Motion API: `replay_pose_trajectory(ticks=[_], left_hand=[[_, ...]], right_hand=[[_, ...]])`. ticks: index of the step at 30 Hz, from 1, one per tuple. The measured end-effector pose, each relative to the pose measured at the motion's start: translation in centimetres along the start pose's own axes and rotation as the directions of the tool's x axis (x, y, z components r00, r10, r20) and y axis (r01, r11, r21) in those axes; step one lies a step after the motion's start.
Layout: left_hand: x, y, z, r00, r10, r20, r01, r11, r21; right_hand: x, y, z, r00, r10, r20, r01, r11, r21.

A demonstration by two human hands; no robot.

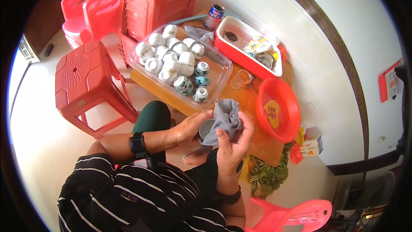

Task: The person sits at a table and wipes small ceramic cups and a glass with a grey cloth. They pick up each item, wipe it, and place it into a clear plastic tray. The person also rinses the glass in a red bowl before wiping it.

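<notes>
My left hand [186, 130] grips a small cup [206, 128] by its side, its pale round opening partly covered by cloth. Wrapped in my right hand [233, 145] is a crumpled grey cloth [223, 122], pressed against the cup. Just beyond both hands stands a clear plastic tub [222, 85] on the wooden table. Several white cups [170, 67] are heaped in it, many upside down. Beside them, at the tub's near right corner, sit several blue-green patterned cups [183, 85].
A red plastic basin [262, 103] stands right of my hands. Behind are a red-and-white basket [248, 59] of mixed items, a clear glass [239, 80] and a tin can [215, 16]. Leafy greens [268, 175] lie beside the table [267, 148]. A red stool [93, 83] is at left.
</notes>
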State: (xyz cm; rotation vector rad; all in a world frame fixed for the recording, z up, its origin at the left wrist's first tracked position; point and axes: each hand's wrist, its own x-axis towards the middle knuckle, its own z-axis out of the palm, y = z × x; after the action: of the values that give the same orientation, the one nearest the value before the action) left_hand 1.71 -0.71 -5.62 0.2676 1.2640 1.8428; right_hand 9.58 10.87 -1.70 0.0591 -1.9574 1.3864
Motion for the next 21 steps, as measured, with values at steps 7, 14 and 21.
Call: replay_pose_trajectory(ticks=[7,14,21], left_hand=[[-0.3,-0.5,-1.3,0.997,0.073,0.018,-0.071,0.993,-0.089],[0.4,-1.5,-2.0,0.937,0.248,0.247,-0.331,0.859,0.391],[-1.5,-0.4,-0.9,0.872,0.48,0.094,-0.376,0.535,0.757]], right_hand=[[-0.7,-0.5,0.6,0.948,-0.097,0.302,0.221,0.885,-0.41],[-0.9,0.7,-0.3,0.931,-0.056,0.36,0.269,0.774,-0.574],[-3.2,4.4,0.6,0.976,-0.083,0.2,0.201,0.691,-0.694]])
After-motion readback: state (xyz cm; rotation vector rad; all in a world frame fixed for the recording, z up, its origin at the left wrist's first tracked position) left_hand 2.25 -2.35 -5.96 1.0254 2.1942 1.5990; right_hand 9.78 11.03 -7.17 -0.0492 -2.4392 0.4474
